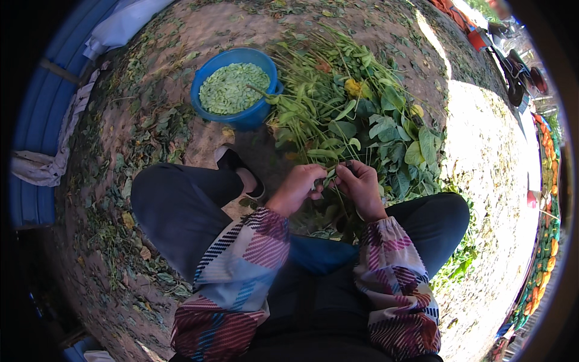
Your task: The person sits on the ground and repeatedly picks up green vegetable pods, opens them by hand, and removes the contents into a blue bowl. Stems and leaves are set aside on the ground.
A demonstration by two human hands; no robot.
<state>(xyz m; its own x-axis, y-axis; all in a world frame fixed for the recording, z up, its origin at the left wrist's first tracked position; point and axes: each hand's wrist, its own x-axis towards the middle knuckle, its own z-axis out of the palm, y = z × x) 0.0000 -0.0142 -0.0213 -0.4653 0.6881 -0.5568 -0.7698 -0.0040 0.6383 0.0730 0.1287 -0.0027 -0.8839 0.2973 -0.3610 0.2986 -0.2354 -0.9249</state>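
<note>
My left hand (299, 185) and my right hand (360, 186) are close together in front of my lap, both with fingers closed on a green bean pod (330, 173). A stem hangs down between them. Beyond them lies a big heap of cut bean plants (334, 99) with pods, stems and broad leaves. Left of the heap stands a blue plastic bucket (244, 118), nearly full of shelled pale green beans (233, 88). A stem juts over the bucket's right rim.
Fallen leaves (163, 131) litter the dirt ground on my left. Blue ribbed panels (34, 131) with white cloth (120, 29) line the left edge. My shoe (242, 171) rests below the bucket. Bright sunlit ground lies to the right.
</note>
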